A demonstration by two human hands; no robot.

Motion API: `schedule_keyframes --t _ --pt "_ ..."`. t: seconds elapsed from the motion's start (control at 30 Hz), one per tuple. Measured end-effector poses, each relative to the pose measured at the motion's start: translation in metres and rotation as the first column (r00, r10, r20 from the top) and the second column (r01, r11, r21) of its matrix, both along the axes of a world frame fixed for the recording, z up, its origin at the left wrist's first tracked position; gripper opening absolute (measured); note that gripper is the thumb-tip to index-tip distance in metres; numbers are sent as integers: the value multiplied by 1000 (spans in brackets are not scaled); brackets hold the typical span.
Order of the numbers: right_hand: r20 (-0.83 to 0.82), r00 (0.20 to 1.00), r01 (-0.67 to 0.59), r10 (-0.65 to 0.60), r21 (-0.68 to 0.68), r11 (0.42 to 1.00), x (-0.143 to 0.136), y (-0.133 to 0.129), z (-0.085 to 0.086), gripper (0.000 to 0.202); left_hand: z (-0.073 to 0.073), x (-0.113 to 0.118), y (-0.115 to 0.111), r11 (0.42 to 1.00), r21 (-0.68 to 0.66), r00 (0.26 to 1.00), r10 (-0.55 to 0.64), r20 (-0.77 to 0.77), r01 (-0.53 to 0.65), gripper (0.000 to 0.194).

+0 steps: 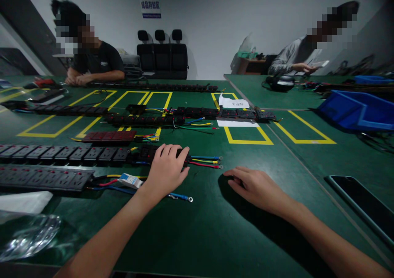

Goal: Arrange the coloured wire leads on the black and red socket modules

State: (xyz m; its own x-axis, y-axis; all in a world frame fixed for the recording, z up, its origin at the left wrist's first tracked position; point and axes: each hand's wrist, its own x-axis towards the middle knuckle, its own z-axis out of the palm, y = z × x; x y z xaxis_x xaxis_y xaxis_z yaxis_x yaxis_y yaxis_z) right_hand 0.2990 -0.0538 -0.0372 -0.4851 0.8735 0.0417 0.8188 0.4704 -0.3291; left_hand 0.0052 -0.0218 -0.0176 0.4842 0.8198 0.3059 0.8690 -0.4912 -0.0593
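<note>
My left hand (168,165) grips the end of a long black socket strip (81,153) from above, its fingers bent over the end block. Blue, yellow-green and red wires with ring terminals (220,162) stick out to the right of that hand. My right hand (254,187) is just right of these terminals, low over the green table. Its fingers are loosely curled and apart, with nothing visible in them. Nearer me lies another black socket strip (46,178); its wires carry a white-and-blue tag (131,181) and run partly under my left wrist.
Beyond my left hand lie a dark red socket strip (107,137) and several black strips (147,120). A phone (363,204) and a blue bin (347,110) are on the right. Clear plastic (29,233) lies front left. Two people sit across the green table (197,237).
</note>
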Motion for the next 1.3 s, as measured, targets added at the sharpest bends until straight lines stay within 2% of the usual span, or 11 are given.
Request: schedule_keyframes --t 0.33,1.3 --pt "-10 1000 -14 14 43 999 0 -1 1 26 1 0 0 1000 9 1000 -11 19 11 51" --pt "-21 1000 -19 20 41 999 0 -1 2 26 -2 -1 0 1000 13 1000 -13 23 13 52"
